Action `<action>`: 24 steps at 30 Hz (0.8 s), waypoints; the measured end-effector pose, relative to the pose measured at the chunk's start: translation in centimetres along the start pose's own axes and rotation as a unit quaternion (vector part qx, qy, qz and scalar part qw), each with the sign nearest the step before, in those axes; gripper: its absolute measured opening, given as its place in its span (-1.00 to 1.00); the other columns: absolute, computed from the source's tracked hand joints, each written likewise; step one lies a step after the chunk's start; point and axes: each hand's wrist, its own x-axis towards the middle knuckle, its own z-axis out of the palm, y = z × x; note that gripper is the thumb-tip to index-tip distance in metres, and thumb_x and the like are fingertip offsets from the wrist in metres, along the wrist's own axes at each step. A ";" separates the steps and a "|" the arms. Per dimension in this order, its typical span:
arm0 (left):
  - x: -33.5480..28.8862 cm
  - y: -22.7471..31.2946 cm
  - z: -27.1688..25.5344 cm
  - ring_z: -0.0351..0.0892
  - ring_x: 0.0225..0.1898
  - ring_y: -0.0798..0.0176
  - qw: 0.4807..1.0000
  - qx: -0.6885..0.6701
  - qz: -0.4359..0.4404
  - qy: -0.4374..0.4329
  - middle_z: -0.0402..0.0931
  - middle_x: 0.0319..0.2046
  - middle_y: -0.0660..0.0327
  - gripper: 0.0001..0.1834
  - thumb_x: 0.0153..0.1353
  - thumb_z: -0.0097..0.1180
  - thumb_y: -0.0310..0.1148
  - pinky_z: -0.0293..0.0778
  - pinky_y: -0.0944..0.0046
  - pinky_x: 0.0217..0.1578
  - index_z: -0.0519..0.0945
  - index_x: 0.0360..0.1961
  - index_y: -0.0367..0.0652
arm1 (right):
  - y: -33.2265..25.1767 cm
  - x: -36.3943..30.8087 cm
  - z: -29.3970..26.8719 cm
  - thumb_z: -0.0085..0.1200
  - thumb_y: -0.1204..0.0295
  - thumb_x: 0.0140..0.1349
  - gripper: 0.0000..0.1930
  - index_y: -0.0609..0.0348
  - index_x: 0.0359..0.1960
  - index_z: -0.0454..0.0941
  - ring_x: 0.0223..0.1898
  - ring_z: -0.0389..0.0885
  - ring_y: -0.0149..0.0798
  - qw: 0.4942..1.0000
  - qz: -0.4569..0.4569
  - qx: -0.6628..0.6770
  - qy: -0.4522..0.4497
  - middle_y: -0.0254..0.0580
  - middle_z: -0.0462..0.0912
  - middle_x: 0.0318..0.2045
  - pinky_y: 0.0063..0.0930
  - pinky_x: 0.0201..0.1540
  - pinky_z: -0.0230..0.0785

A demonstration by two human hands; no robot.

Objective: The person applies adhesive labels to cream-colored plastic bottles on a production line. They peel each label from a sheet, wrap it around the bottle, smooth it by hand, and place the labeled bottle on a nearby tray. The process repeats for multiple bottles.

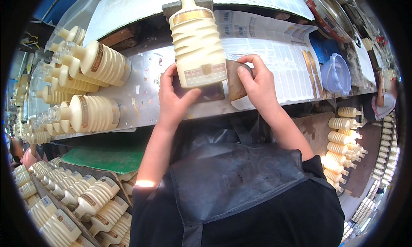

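A cream bottle (198, 47) with wavy ridges lies in front of me, its neck pointing away over a grey block (171, 9). It carries a gold band near the shoulder and a printed label near its base. My left hand (175, 97) is closed round the lower left side of the bottle, thumb by its base. In my right hand (261, 82), pinched between thumb and fingers, is a flat brown scraper-like piece (235, 79), close to the bottle's lower right side. A dark flat block (210, 93) shows under the bottle's base.
Several similar bottles (96, 112) stand on the metal bench (143, 97) at left. Label sheets (274, 69) with two gold strips (311, 73) lie at right, beside a lavender plastic basket (336, 75). Bottles (101, 195) fill a crate at lower left, near a green board (103, 155).
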 end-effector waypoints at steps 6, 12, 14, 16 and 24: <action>0.8 0.9 2.9 0.43 0.15 0.11 0.993 -0.019 -0.061 0.094 0.43 0.11 -0.05 -0.25 0.25 0.30 -0.09 0.34 0.11 0.23 0.31 0.25 -0.41 | -4.0 -1.5 1.2 0.11 0.44 0.37 -0.81 0.14 -0.02 0.54 -0.61 0.40 -0.52 0.987 -0.156 -0.016 -0.037 -0.32 0.49 -0.65 -0.51 -0.51 0.23; 0.8 0.5 2.6 0.28 0.28 0.20 0.997 -0.014 -0.046 0.063 0.30 0.25 -0.04 -0.50 0.61 -0.21 -0.14 0.15 0.19 0.36 0.22 0.31 -0.36 | -1.5 -0.6 0.8 0.07 0.34 0.35 -0.80 0.05 -0.05 0.56 -0.52 0.65 0.09 0.996 -0.075 -0.049 -0.022 0.01 0.61 -0.59 -0.11 -0.38 0.45; 0.7 0.4 2.5 0.29 0.26 0.21 0.997 -0.026 -0.043 0.060 0.31 0.23 0.00 -0.51 0.61 -0.24 -0.13 0.16 0.20 0.35 0.24 0.30 -0.35 | 0.2 -0.4 0.6 0.07 0.33 0.34 -0.79 0.07 -0.05 0.55 -0.58 0.58 -0.05 0.999 -0.040 -0.019 -0.024 -0.05 0.57 -0.62 -0.20 -0.41 0.39; 0.6 0.3 2.5 0.30 0.24 0.23 0.996 -0.042 -0.045 0.057 0.32 0.20 0.04 -0.52 0.62 -0.25 -0.13 0.17 0.21 0.34 0.25 0.29 -0.34 | 1.5 -0.1 0.5 0.08 0.34 0.34 -0.78 0.11 -0.04 0.55 -0.61 0.47 -0.30 1.000 -0.002 0.012 -0.021 -0.17 0.52 -0.65 -0.35 -0.45 0.30; 0.3 0.3 0.9 0.33 0.24 0.22 0.990 -0.128 -0.058 0.000 0.37 0.19 0.06 -0.28 0.31 0.28 -0.15 0.26 0.17 0.30 0.27 0.31 -0.32 | 0.0 0.1 -0.5 0.10 0.33 0.33 -0.76 0.12 -0.04 0.55 -0.60 0.43 -0.40 0.996 -0.027 0.084 -0.019 -0.25 0.51 -0.66 -0.42 -0.46 0.28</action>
